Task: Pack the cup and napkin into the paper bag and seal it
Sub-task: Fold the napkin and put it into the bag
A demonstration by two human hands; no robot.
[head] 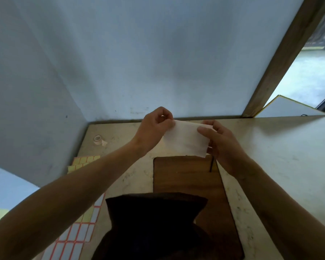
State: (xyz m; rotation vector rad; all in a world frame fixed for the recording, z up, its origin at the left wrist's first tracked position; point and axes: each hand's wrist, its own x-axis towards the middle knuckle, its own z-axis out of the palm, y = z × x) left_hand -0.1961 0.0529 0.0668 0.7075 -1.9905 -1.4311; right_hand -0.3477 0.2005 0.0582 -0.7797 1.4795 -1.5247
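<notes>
A white napkin (186, 139) hangs in the air above the table, stretched between both hands. My left hand (154, 128) pinches its upper left corner. Its right edge is gripped by my right hand (218, 141), thumb in front. Below, near the front edge, stands a dark paper bag (154, 226) with its top gathered; its inside is not visible. It rests on a brown wooden board (184, 175). No cup is in view.
A small roll of tape (98, 139) lies at the back left of the beige table (270, 156). Sheets of yellow and white stickers (79, 228) lie along the left edge. A wall stands close behind, a wooden post (281, 59) at the right.
</notes>
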